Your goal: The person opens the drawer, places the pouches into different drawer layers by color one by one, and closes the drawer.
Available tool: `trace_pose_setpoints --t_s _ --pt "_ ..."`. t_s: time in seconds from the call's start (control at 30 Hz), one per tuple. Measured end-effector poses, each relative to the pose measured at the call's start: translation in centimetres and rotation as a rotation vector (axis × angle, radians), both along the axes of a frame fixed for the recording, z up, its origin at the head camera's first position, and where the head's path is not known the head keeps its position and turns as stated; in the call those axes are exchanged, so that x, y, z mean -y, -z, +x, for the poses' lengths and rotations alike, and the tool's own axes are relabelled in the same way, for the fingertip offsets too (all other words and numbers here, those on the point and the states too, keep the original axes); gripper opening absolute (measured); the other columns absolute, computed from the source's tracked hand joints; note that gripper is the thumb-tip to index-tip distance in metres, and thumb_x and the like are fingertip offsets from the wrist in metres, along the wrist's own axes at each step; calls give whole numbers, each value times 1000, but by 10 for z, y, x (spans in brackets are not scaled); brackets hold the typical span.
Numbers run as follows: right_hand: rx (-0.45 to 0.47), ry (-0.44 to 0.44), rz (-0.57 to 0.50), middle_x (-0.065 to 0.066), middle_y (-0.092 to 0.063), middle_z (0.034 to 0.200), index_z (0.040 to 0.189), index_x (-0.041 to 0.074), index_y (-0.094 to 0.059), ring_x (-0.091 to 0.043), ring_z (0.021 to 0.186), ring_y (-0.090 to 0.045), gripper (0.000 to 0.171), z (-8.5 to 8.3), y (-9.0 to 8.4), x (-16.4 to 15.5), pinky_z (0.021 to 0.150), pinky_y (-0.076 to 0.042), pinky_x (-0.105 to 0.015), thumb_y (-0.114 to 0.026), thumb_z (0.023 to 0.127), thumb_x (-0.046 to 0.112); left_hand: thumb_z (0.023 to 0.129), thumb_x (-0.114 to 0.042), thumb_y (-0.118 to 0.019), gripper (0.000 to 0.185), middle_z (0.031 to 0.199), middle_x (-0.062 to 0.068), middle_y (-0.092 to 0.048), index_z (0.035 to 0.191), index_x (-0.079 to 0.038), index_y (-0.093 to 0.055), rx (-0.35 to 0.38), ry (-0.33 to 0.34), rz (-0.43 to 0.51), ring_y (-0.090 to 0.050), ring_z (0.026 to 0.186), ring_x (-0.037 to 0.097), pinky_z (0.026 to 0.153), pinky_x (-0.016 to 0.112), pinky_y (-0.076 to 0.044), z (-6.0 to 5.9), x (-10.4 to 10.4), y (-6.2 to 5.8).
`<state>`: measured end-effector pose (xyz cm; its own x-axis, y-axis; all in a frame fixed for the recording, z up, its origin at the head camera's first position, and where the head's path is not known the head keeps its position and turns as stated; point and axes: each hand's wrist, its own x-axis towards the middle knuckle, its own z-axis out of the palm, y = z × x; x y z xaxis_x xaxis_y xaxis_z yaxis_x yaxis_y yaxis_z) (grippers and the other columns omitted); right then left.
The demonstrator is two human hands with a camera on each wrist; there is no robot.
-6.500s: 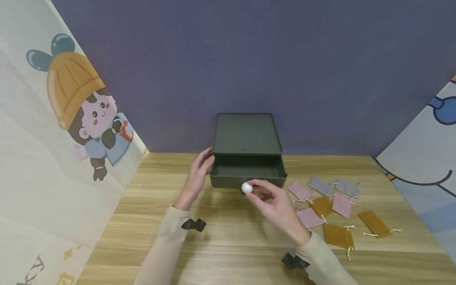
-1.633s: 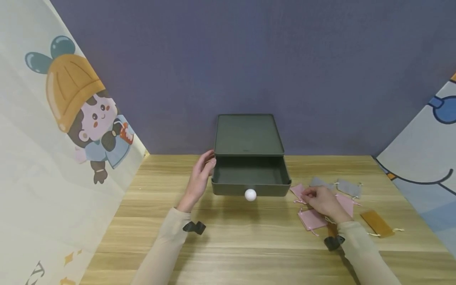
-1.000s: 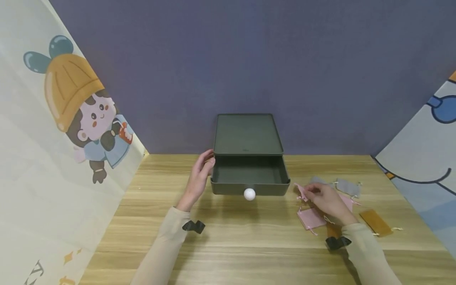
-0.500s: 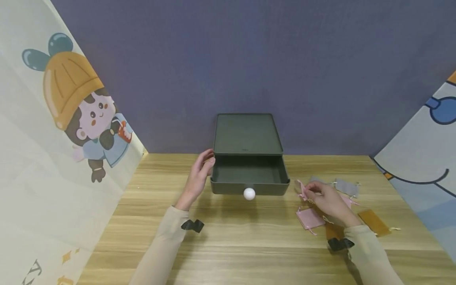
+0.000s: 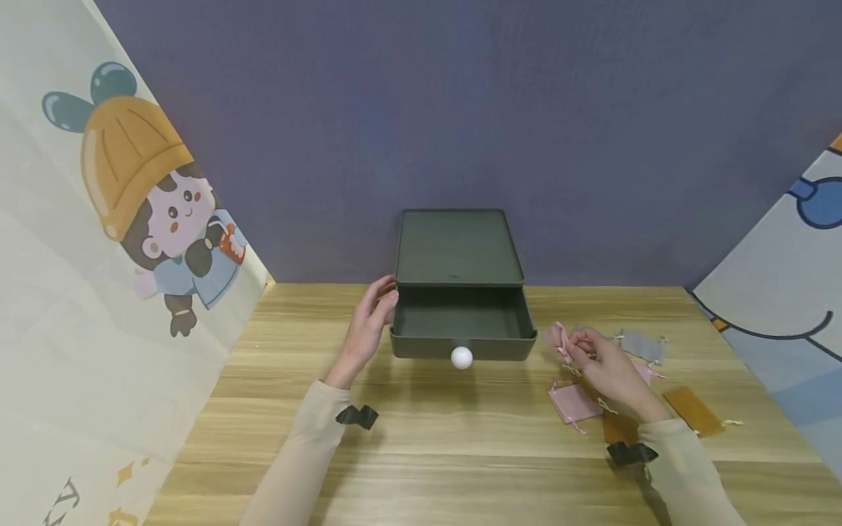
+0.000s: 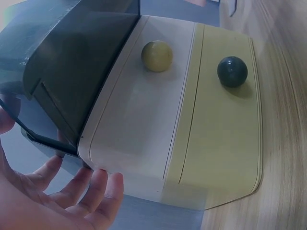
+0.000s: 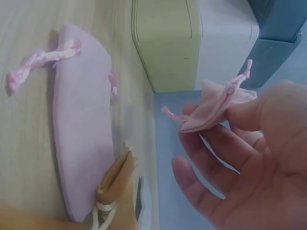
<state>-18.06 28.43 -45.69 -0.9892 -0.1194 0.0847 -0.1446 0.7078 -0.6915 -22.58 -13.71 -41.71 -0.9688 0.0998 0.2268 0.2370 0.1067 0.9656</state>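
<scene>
Head view: right hand (image 5: pixel 608 369) pinches a pink drawstring pouch (image 5: pixel 559 340) between thumb and fingertips, lifted off the wooden table (image 5: pixel 434 446), at 3 o'clock from the open top drawer (image 5: pixel 462 321) of the dark green drawer box (image 5: pixel 458 252). Left hand (image 5: pixel 365 330) rests with relaxed fingers against the box's left side. Second pink pouch (image 5: pixel 574 402) lies flat at 6 o'clock of the held one; grey pouch (image 5: pixel 640 344) and tan pouch (image 5: pixel 692 412) nearby. White knob (image 5: pixel 462 357) on drawer front.

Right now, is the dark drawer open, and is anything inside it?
Open and empty: the top drawer is pulled out past the box lid, showing only its bare floor.
</scene>
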Motion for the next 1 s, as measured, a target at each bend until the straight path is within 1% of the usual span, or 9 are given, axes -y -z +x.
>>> trace_pose_setpoints --t_s 0.07,0.17,0.23,0.43,0.63,0.7,0.77,0.9,1.0 --pt "1 -5 -22 -19 -77 114 118 2 -58 -17 89 -66 19 0 -1 0 69 -49 -22 -52 113 19 109 -31 -49 58 162 21 -48 161 -5 -42 -1 1 -5 -52 145 40 96 32 -51 0 0 1" --pt "-9 -9 -42 -18 -78 109 118 3 -56 -11 74 -58 22 0 -2 0 60 -43 -25 -52 114 24 110 -31 -49 58 162 21 -48 161 -5 -42 -4 3 -11 -51 146 40 97 33 -51 -1 1 2" --pt "-26 -21 -57 -19 -77 108 118 2 -56 -8 70 -55 22 0 -2 0 57 -41 -26 -52 113 23 110 -30 -48 57 162 21 -48 161 -4 -42 -7 3 -15 -51 146 40 96 33 -51 -1 1 3" --pt "-90 -39 -85 -19 -78 109 118 0 -58 -7 76 -60 17 2 -4 0 55 -42 -24 -56 111 16 110 -31 -47 57 163 19 -48 161 -6 -42 -15 11 -14 -51 147 38 96 33 -51 -1 1 3" --pt "-125 -14 -58 -16 -78 108 120 2 -61 -7 70 -55 19 4 -6 2 55 -41 -25 -60 110 18 110 -33 -47 57 163 19 -48 161 -7 -43 -17 9 -14 -51 147 38 95 33 -51 -1 1 3" --pt "-135 -10 -47 -16 -79 110 120 2 -61 -6 72 -56 19 5 -7 2 56 -41 -25 -60 110 18 110 -32 -47 57 163 19 -48 161 -7 -43 -16 8 -14 -51 147 38 95 33 -51 -1 1 3" --pt "-142 -7 -45 -17 -78 109 120 2 -61 -5 67 -52 18 7 -8 1 54 -40 -25 -59 110 17 110 -32 -47 57 163 19 -48 161 -7 -43 -14 9 -13 -51 147 38 95 33 -51 -1 1 3" --pt "-191 -1 -24 -17 -80 109 118 3 -64 -1 72 -55 16 8 -11 1 59 -43 -23 -60 109 16 110 -31 -46 57 163 20 -48 161 -6 -43 -11 10 -11 -51 146 39 96 32 -51 -1 1 4" --pt "-241 9 -15 -15 -81 106 116 3 -67 4 82 -61 14 8 -11 2 68 -48 -16 -63 108 14 110 -31 -46 57 163 21 -48 161 -5 -43 -9 7 -11 -51 146 39 95 31 -51 -1 1 4"
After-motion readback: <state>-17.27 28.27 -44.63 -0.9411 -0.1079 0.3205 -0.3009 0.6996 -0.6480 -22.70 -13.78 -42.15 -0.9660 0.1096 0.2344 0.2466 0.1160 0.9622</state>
